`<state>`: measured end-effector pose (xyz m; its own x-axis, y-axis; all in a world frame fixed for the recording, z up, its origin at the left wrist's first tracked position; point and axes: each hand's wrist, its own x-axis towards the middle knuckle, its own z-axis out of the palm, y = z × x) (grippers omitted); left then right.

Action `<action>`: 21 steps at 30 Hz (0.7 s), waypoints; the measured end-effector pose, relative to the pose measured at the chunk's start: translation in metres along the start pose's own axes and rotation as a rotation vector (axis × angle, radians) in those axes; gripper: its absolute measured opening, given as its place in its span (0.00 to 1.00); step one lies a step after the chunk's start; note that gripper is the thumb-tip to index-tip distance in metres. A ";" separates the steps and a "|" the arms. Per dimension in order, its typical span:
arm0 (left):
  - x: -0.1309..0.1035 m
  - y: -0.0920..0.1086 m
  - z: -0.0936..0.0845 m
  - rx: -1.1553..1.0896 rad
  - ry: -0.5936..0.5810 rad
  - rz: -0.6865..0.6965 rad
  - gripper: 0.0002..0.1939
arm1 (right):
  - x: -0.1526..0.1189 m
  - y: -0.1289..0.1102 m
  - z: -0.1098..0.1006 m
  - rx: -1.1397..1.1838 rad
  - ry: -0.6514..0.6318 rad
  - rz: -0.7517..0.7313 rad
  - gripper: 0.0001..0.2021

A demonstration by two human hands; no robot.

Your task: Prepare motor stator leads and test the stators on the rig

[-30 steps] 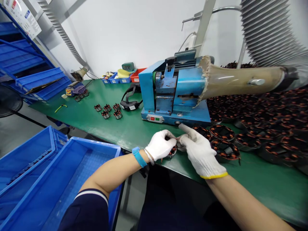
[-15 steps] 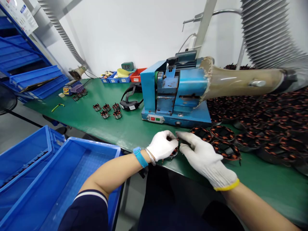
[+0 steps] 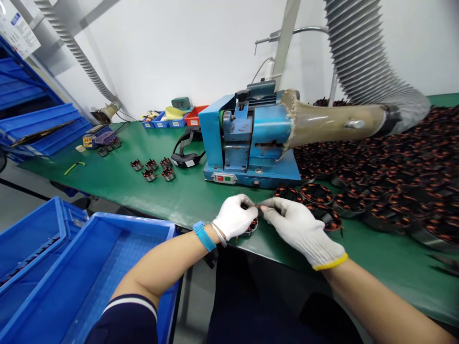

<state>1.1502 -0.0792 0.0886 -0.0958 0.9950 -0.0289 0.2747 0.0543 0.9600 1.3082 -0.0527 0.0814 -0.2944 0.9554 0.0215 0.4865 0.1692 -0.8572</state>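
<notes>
At the table's near edge, my gloved left hand [image 3: 233, 217] is closed around a motor stator [image 3: 252, 228] with copper windings, mostly hidden beneath the fingers. My right hand [image 3: 303, 231], also in a white glove, meets the left fingertips above the stator. Thumb and forefinger there are pinched together on what looks like a thin wire lead of the stator. Just beyond the right hand lie more stators [image 3: 316, 194], dark rings with orange copper coils.
A blue machine [image 3: 251, 143] with a tan duct [image 3: 330, 125] stands behind my hands. Many stators [image 3: 390, 215] cover the table's right side. Several small ones [image 3: 149, 175] lie left, near a black headset [image 3: 186, 160]. A blue crate [image 3: 103, 267] sits below left.
The view has shifted a little, so the scene appears further left. My right thumb and forefinger, apart before, have come together by the left fingertips. The left hand keeps its hold on the stator.
</notes>
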 end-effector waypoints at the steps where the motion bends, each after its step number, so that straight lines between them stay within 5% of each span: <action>1: 0.000 0.001 0.000 0.001 -0.005 0.005 0.07 | 0.003 0.000 0.001 0.040 0.003 0.008 0.10; 15: 0.003 -0.003 -0.001 0.021 -0.024 0.038 0.08 | 0.007 0.000 0.014 0.465 -0.034 0.130 0.15; 21: 0.001 0.001 -0.002 0.044 -0.008 0.029 0.07 | 0.006 -0.008 0.015 0.507 -0.034 0.244 0.08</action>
<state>1.1489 -0.0781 0.0903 -0.0792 0.9968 -0.0039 0.3187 0.0290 0.9474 1.2900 -0.0524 0.0805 -0.2535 0.9425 -0.2177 0.0897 -0.2012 -0.9754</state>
